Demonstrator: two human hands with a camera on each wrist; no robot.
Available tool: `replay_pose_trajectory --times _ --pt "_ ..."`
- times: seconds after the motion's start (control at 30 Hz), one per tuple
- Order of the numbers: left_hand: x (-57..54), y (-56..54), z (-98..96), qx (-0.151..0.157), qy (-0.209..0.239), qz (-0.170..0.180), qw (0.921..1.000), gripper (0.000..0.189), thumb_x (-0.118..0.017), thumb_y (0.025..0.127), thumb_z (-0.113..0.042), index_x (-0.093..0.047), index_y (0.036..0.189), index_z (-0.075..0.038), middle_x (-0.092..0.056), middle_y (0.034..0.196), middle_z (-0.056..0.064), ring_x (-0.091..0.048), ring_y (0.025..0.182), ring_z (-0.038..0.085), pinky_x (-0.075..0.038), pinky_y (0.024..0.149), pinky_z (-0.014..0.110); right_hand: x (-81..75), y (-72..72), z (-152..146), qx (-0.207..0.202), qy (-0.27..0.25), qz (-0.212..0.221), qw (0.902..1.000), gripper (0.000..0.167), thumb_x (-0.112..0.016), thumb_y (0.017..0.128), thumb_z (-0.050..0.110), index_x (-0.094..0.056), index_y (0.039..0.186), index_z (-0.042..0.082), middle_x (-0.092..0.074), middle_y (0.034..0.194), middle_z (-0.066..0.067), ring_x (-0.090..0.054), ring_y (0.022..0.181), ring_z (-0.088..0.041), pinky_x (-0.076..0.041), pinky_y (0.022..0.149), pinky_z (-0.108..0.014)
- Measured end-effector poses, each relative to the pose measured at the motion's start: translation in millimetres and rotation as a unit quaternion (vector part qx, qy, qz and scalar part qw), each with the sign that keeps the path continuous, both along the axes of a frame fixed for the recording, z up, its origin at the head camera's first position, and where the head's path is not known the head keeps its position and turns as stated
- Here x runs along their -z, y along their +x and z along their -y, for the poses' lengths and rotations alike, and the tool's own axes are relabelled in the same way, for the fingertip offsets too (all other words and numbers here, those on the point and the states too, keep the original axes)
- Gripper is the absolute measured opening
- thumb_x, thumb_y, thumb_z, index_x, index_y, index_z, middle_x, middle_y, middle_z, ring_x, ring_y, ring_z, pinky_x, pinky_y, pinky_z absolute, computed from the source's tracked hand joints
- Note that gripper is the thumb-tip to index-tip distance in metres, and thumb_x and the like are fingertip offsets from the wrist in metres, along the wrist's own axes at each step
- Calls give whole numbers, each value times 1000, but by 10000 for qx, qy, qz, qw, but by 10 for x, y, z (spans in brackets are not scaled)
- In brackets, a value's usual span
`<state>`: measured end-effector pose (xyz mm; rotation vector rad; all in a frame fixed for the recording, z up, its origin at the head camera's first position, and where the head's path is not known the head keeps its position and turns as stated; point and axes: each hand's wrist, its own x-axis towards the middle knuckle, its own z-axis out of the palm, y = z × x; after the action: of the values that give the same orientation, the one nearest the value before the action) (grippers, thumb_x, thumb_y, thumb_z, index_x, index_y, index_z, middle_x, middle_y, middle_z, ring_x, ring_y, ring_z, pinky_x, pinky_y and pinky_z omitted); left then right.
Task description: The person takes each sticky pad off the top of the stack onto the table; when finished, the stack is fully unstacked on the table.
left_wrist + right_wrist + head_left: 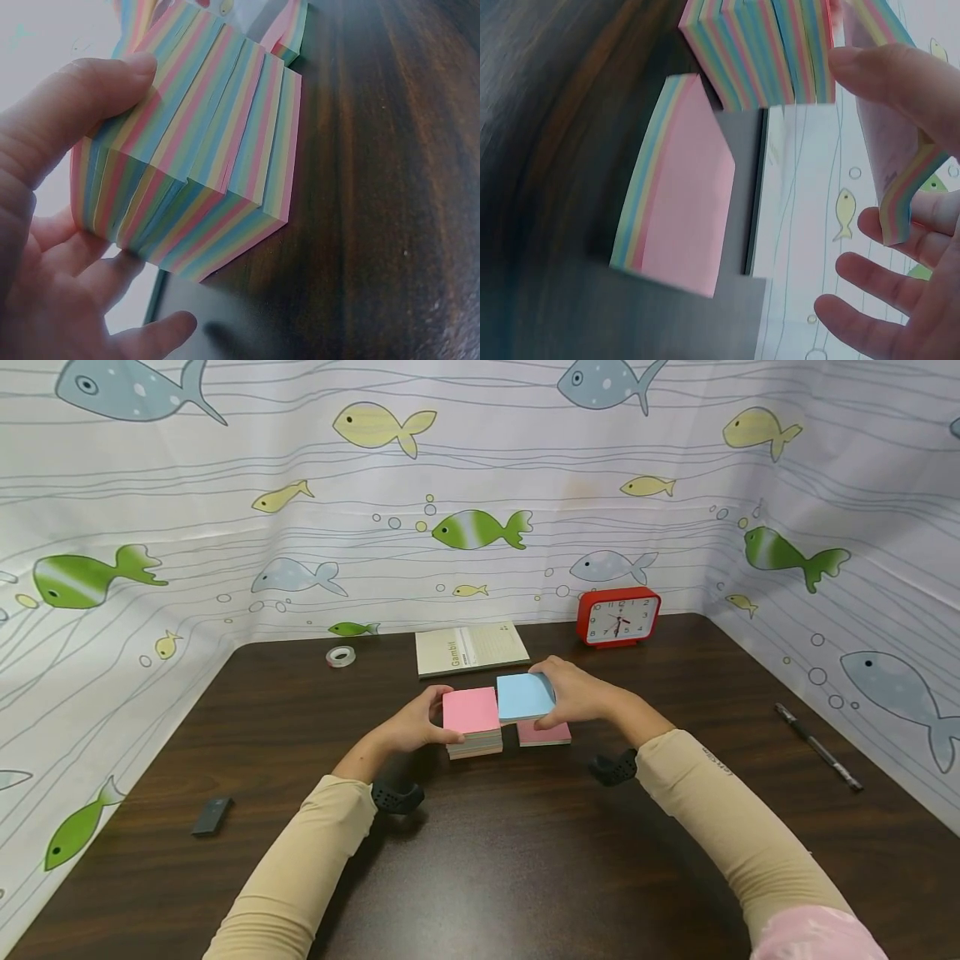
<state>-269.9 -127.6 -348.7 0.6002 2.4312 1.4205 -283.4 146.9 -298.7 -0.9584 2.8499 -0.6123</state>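
Observation:
A tall stack of sticky note pads (471,710) with striped pastel sides and a pink top stands on the dark wooden table. My left hand (408,727) grips it from the left, thumb on the near side, as the left wrist view shows. In my right hand (579,695) a blue-topped sticky note pad (525,697) is pinched between thumb and fingers. That pad is held in the air beside the stack's upper part. Below it, a pink-topped sticky note pad (686,195) lies on the table, apart from the stack and partly hidden in the head view.
Behind the pads lies a pale notebook (480,647), with a red alarm clock (619,617) to its right and a tape roll (341,656) to its left. A pen (817,747) rests far right, a small dark block (212,817) far left. A fish-print curtain (375,527) borders the table.

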Motion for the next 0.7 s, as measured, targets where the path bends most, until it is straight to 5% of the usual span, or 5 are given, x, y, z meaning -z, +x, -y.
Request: replay_pose_trajectory --times 0.7 --pt "-34 -6 4 29 -87 74 9999 86 -74 69 -16 -18 131 2 -27 133 19 -22 126 28 -22 98 40 115 -28 -593 377 245 75 9990 78 -75 61 30 -39 123 -2 -41 114 -15 -36 100 -29 -37 82 -46"
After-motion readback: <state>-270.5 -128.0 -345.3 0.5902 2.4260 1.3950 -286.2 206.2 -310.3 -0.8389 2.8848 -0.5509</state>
